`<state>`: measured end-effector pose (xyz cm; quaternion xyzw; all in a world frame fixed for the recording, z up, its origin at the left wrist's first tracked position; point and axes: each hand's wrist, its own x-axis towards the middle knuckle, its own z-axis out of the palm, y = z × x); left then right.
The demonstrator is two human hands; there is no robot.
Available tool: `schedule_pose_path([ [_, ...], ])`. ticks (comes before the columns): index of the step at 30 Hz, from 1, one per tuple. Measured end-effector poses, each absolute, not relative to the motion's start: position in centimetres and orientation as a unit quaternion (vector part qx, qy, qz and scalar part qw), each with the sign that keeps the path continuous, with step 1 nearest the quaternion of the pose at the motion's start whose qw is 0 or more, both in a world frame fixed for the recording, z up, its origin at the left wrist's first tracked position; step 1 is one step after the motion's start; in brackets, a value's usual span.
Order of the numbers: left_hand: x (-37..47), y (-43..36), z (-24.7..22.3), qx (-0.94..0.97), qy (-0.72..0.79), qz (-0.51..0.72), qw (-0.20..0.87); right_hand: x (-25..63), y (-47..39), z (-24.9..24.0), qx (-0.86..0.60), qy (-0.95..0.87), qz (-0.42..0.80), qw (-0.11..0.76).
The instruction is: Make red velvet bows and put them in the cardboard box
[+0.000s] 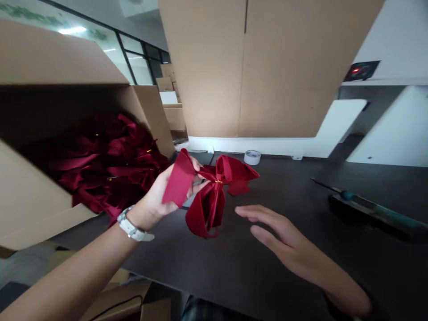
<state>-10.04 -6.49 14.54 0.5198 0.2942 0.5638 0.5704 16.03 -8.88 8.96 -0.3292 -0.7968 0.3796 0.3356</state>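
Note:
A dark red ribbon bow (220, 182) with a gold tie at its centre hangs above the dark table. My left hand (169, 185), with a white watch on the wrist, is closed on one of its ribbon ends, which folds over the fingers. The loops and the other tail spread out to the right of that hand. My right hand (274, 229) is just right of the bow, apart from it, with thumb and fingers stretched out and nothing between them.
At the left a cardboard box (152, 111) lies open, heaped with red bows (113, 156). A tape roll (252, 157) sits at the table's (277, 178) back. On the right lies a dark tool with a thin tip (364, 207). Large cardboard (277, 67) stands behind.

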Motion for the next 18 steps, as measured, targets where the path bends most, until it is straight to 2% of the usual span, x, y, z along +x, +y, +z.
schedule_pose_path([
  [4,-7.2,-7.1,12.7,0.472,0.264,0.531,0.653,14.1,-7.5,8.5,-0.332,-0.697,0.465,0.434],
  [7,-7.1,-7.5,12.0,0.512,0.281,0.487,0.649,14.3,-7.0,8.4,-0.33,-0.672,0.492,0.443],
  [13,-9.1,-7.7,12.2,0.588,0.286,0.317,0.686,15.9,-7.6,9.3,-0.364,-0.7,0.403,0.464],
  [18,-10.2,-6.1,11.7,0.584,0.313,0.373,0.649,16.9,-8.3,10.4,-0.365,-0.728,0.346,0.466],
])
